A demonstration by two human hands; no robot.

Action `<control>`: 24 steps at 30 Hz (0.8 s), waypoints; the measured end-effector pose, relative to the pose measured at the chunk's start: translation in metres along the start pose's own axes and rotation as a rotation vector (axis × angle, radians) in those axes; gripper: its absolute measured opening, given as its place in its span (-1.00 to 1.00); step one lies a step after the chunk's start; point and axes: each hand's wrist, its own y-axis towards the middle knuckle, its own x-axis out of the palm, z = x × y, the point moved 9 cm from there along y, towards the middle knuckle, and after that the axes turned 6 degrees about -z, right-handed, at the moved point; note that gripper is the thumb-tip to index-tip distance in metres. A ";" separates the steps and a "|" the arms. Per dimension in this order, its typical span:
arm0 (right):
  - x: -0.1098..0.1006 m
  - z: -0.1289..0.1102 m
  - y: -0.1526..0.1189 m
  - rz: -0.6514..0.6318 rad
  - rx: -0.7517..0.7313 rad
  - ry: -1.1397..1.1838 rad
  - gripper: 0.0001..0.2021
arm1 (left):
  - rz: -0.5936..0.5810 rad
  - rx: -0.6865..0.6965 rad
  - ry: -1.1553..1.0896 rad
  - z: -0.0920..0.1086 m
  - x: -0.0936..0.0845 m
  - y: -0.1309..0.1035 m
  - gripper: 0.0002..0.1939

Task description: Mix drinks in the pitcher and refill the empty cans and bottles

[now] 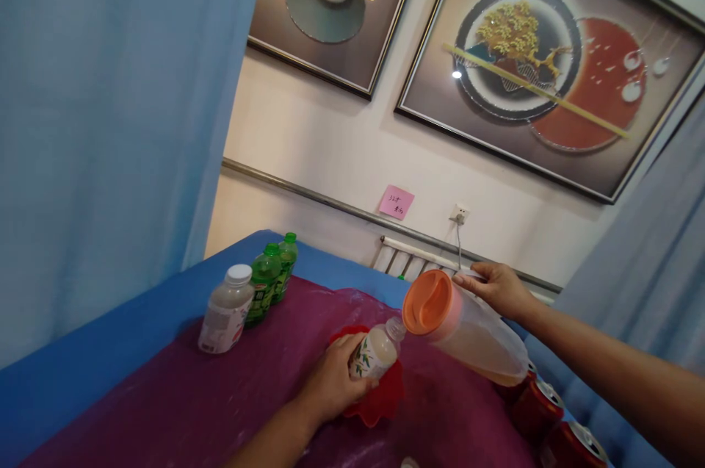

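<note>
My left hand (335, 378) is wrapped round a small clear bottle (377, 350) with a leaf-patterned label. The bottle has no cap and leans to the right, above a red scalloped dish (380, 402). My right hand (499, 288) holds a translucent pitcher (476, 336) by its handle at the top. Tipped toward the left, the pitcher has cloudy liquid along its lower side. Its orange lid (429, 302) is beside the bottle's mouth. Whether liquid is passing between them cannot be made out.
A white-capped bottle (227, 310) and two green bottles (264, 284) stand at the left on a purple sheet (220, 409). Several red cans (534, 409) line the right side. Blue curtains (110, 123) hang at both sides; a wall is behind.
</note>
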 end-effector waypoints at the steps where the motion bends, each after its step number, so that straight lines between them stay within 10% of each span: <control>1: 0.000 -0.001 0.000 -0.002 0.001 -0.001 -0.40 | -0.001 0.001 -0.003 0.000 0.000 0.000 -0.25; 24: 0.001 0.003 0.000 -0.011 -0.003 -0.006 -0.38 | -0.002 0.002 -0.009 0.004 0.000 0.000 -0.30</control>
